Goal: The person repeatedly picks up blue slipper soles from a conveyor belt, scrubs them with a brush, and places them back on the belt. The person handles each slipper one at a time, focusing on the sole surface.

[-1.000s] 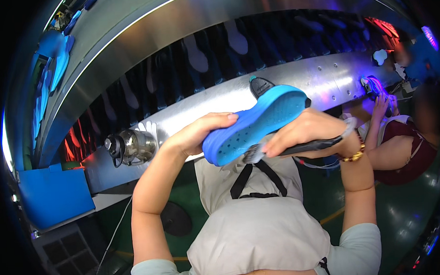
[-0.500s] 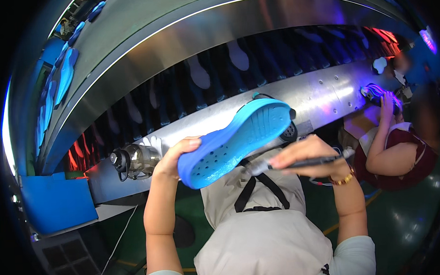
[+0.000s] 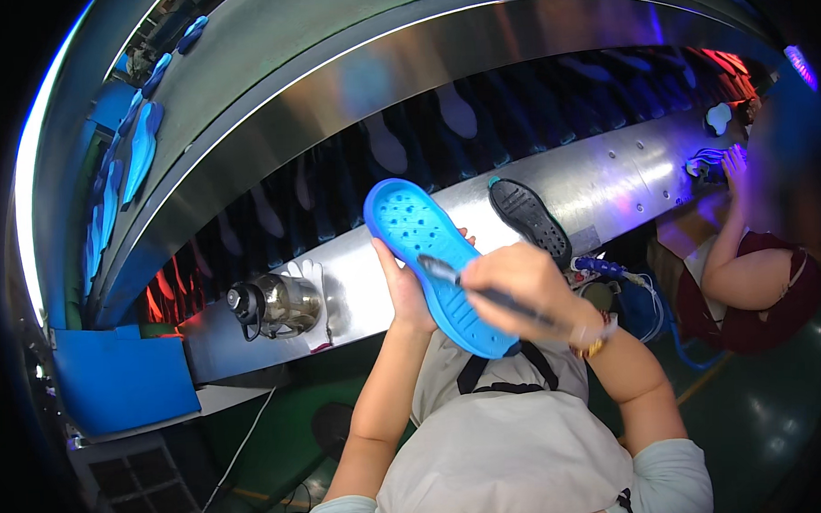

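Observation:
A blue shoe sole (image 3: 453,305), dotted with small holes at its far end, is tilted in front of me. My left hand (image 3: 410,293) grips it from the left side and underneath, with fingertips showing past its right edge. Over the sole's middle, my right hand (image 3: 520,284) is closed round a dark-handled brush (image 3: 498,298). The brush tip reaches the inner face of the sole; motion blurs it, so I cannot tell whether it touches. A black shoe sole (image 3: 528,218) rests on the metal bench just beyond my right hand.
On the metal bench (image 3: 353,299) stand a flask with a black lid (image 3: 281,303) and a whitish glove (image 3: 314,300). Several soles (image 3: 142,153) lie on the surface at upper left. A blue box (image 3: 121,380) sits at left. At right, a co-worker's arm (image 3: 735,218) reaches the bench.
The blue sole has turned so its holed end points away from me. My right hand has brought the brush over it, and the black sole now shows fully.

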Tool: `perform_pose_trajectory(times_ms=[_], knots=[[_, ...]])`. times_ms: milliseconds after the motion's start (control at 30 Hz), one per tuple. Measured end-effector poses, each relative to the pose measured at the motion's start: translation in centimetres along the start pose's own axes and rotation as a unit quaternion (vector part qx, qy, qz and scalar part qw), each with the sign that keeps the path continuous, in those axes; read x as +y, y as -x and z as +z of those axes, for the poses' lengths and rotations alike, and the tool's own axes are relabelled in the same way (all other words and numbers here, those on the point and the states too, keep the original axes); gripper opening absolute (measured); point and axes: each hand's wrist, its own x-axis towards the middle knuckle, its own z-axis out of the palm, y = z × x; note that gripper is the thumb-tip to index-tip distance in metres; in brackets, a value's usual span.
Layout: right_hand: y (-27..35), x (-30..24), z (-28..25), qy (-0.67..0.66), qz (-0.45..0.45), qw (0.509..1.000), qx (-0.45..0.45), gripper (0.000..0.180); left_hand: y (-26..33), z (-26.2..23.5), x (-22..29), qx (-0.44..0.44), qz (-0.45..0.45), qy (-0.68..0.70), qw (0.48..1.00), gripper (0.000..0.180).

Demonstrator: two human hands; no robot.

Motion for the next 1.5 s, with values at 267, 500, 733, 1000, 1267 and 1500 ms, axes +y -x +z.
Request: perform_pose_trajectory(times_ms=[267, 500, 733, 1000, 1267, 1500], knots=[[-0.5, -1.6, -2.4, -0.181, 0.077, 0.980, -0.035, 0.010, 0.8, 2.2, 1.1, -0.063, 0.036, 0.029, 0.997, 0.087], [0.5, -2.7, -1.8, -0.238, 0.014, 0.965, -0.106, 0.017, 0.5, 2.6, 1.6, -0.112, 0.100, 0.042, 0.988, 0.089], [1.5, -1.9, -3.0, -0.223, 0.006, 0.963, -0.152, 0.023, 0.5, 3.4, 3.3, -0.130, 0.137, -0.010, 0.982, 0.085], [2.4, -1.4, -3.3, -0.242, 0.072, 0.957, -0.144, 0.024, 0.2, 3.9, 4.8, -0.126, 0.117, -0.036, 0.984, 0.090], [2.1, -2.2, -1.2, -0.508, 0.257, 0.816, 0.100, 0.021, 3.0, 6.8, 2.0, -0.089, 0.159, -0.061, 0.981, 0.072], [1.9, -3.9, -1.7, -0.314, 0.133, 0.940, 0.026, 0.019, 3.1, 5.5, 1.7, -0.051, 0.122, -0.028, 0.991, 0.070]])
